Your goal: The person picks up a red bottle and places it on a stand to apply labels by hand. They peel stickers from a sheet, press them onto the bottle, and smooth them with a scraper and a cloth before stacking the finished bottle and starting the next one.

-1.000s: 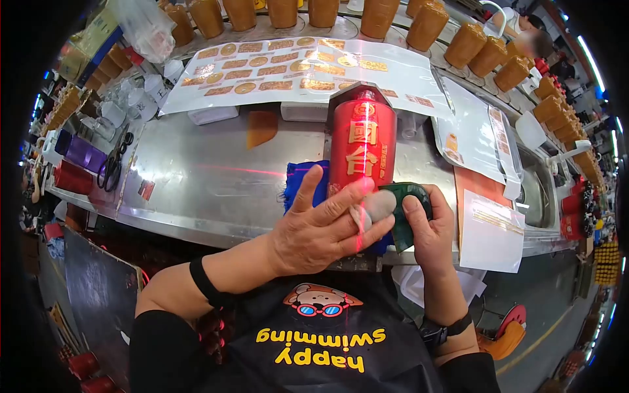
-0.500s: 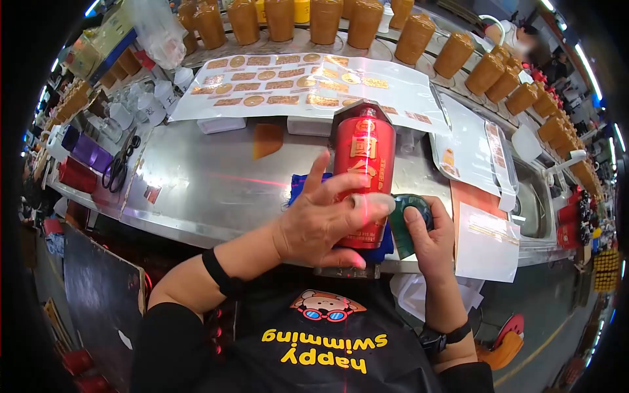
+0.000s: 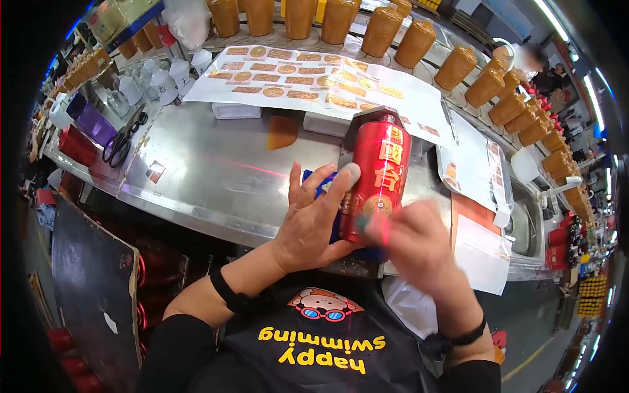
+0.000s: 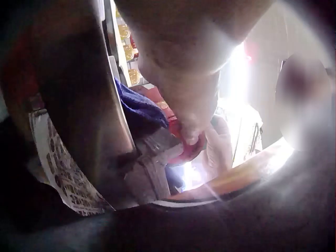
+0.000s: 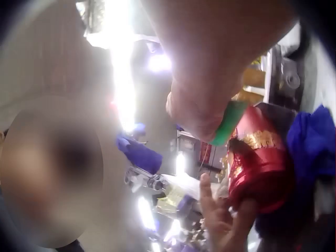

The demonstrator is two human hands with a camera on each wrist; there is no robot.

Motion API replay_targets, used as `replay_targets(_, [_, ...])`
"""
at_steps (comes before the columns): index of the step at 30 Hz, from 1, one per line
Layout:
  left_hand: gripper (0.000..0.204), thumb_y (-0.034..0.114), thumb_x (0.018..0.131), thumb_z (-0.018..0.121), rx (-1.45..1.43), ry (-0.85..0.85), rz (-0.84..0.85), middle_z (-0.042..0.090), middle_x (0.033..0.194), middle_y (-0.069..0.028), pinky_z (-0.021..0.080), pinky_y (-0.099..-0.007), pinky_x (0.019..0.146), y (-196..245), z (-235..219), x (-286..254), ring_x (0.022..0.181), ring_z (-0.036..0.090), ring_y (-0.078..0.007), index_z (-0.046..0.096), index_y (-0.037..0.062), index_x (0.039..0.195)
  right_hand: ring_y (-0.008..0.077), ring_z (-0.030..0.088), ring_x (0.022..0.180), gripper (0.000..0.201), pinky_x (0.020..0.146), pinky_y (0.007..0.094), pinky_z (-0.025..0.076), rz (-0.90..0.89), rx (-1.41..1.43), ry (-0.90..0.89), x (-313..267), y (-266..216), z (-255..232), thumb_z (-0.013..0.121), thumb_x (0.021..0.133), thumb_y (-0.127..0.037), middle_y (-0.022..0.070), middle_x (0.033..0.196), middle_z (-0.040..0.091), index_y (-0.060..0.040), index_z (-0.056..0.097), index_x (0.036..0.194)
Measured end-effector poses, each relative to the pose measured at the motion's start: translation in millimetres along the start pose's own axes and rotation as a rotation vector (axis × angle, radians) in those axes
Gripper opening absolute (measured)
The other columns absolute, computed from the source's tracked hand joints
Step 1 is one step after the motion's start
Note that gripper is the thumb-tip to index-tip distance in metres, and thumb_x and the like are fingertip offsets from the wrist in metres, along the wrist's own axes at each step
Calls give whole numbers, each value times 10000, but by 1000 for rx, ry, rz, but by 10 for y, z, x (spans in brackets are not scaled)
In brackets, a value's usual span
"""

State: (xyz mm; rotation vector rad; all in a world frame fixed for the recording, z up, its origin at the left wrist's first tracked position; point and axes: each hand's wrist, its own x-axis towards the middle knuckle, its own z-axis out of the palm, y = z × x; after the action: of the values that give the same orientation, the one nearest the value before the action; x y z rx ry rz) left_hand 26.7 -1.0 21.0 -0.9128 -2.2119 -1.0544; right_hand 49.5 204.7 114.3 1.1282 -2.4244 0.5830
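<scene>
A red bottle point(image 3: 386, 154) with raised gold characters lies tilted back over a blue cloth point(image 5: 312, 139), its neck end at a dark angular holder point(image 3: 357, 128). My left hand point(image 3: 308, 226) lies along the bottle's left side with fingers extended and the thumb at its base. One of its fingertips wears a whitish cover point(image 3: 352, 172). Blurred by motion, my right hand point(image 3: 419, 245) pinches a thin green scraper point(image 5: 230, 123) against the lower part of the bottle. Most of the scraper is hidden behind the fingers in the head view.
Behind the bottle lies a white sheet of gold stickers point(image 3: 295, 75). Brown bottles point(image 3: 383, 33) line the conveyor at the back. Scissors point(image 3: 124, 141) and a purple container point(image 3: 95, 121) are at the left; a white sheet point(image 3: 481, 252) and a sink point(image 3: 524, 219) are at the right.
My right hand has brought the green scraper leftward from beside the bottle onto its lower front. The left hand has drawn back from across the bottle to its left side.
</scene>
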Motion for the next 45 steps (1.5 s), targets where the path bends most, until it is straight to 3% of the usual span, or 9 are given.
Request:
replay_targets(9, [1134,476,726,777,102,-62,21,425,1468,-157,52,-626,1141,-41,-30,22,1347,351,-365,154,-37,1521,266,557,760,379,666,387,434,44,263,-108,-31,-165,-9,744,623,1,65,817,537,-85,692,989])
replay_targets(13, [1186,560,697,772,15,-61,-95,439,1426,-211,72,-629,1136,-33,78,25,1356,328,-385,160,-39,1518,266,571,789,381,686,365,445,253,-138,149,-91,23,56,779,616,-32,66,827,551,-93,696,983])
replay_targets(17, [1188,624,674,756,6,-186,-148,513,1207,-246,90,-652,1120,-126,130,-33,1346,331,-399,225,-46,1498,252,599,839,298,697,341,464,113,379,-280,-17,-252,-126,770,711,-29,81,851,589,-52,686,996])
replay_targets(21, [1166,577,661,786,69,-230,-135,412,1366,-223,93,-641,1129,-41,26,31,1368,306,-418,245,-21,1502,273,597,796,236,665,373,476,839,507,42,31,141,-10,709,789,-30,116,822,599,-22,669,1021])
replay_targets(22, [1155,601,670,767,89,-208,-105,478,1229,-231,90,-650,1123,-46,18,58,1348,325,-418,263,-37,1491,205,550,678,290,626,325,432,392,-181,307,21,225,63,754,711,10,65,786,546,-52,681,984])
replay_targets(26, [1127,613,695,743,110,-180,-73,547,1161,-262,70,-646,1127,-114,109,4,1346,325,-416,282,-58,1474,234,538,713,307,649,334,437,57,222,-191,-25,-205,-68,797,660,0,52,807,553,-68,714,948])
replay_targets(32, [934,646,816,606,-28,-129,183,497,1415,-172,19,-606,1159,-16,-94,94,1399,280,-363,326,63,1489,49,558,714,146,622,214,447,922,705,413,-427,69,90,680,908,-127,5,823,634,-6,652,985])
replay_targets(37, [738,665,928,391,73,-201,360,622,1206,-76,-44,-597,1176,-148,-4,277,1351,368,-273,446,115,1418,43,547,702,171,619,204,457,964,687,456,-452,95,249,645,951,-158,9,820,631,5,621,997])
replay_targets(45, [520,372,863,606,158,-141,480,710,1098,36,9,-577,1197,-60,21,175,1288,437,-200,528,208,1350,38,539,725,193,626,197,456,1003,767,458,-559,123,325,648,959,-190,2,839,623,-5,604,994])
